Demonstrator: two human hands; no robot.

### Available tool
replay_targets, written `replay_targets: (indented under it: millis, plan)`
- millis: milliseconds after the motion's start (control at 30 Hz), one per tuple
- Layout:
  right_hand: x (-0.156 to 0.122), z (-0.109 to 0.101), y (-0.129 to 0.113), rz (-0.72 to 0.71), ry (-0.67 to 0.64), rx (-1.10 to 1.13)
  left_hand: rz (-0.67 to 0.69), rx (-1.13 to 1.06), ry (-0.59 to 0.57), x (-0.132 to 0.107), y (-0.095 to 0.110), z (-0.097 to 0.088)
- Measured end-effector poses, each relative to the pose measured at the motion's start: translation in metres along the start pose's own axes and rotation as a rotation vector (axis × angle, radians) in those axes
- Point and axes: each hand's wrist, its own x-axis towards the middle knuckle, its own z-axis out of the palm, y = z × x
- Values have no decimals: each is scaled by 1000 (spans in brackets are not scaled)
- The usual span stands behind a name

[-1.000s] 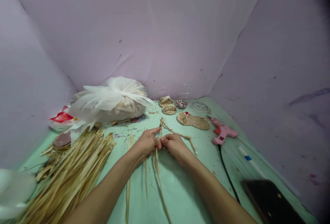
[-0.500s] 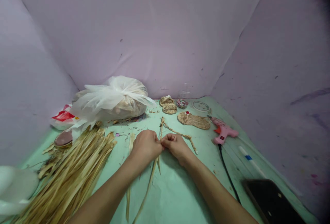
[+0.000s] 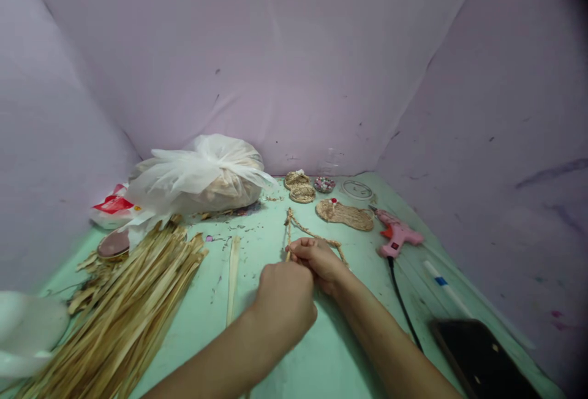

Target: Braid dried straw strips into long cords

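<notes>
My right hand (image 3: pixel 316 258) is closed in a pinch on the near end of a thin braided straw cord (image 3: pixel 307 231) that runs away over the green table (image 3: pixel 331 350). My left hand (image 3: pixel 285 301) is a fist just in front of it, closer to me; the loose straw strands it gripped earlier are hidden under it. A single flat straw strip (image 3: pixel 232 276) lies on the table to the left of my hands.
A big pile of dried straw strips (image 3: pixel 124 307) fills the left. Behind it sit a white plastic bag (image 3: pixel 202 175), small woven straw pieces (image 3: pixel 301 187), a woven sole shape (image 3: pixel 345 214), a pink glue gun (image 3: pixel 395 235) with black cord, and a dark phone (image 3: pixel 482 359) at right.
My left hand has pulled back toward me and closed into a fist, taking the loose strands out of sight. My right hand has stayed pinched on the braid.
</notes>
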Motion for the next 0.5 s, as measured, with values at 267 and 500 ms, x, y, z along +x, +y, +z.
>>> replay_targets:
  millis: [267,500]
  plan:
    - [-2,-3,-2,-16,-90,-44,-298,-781,-100,37,-32,-16]
    - [2,-11,-4,-70,-162,-305,-257,-930,-295,42,-37,1]
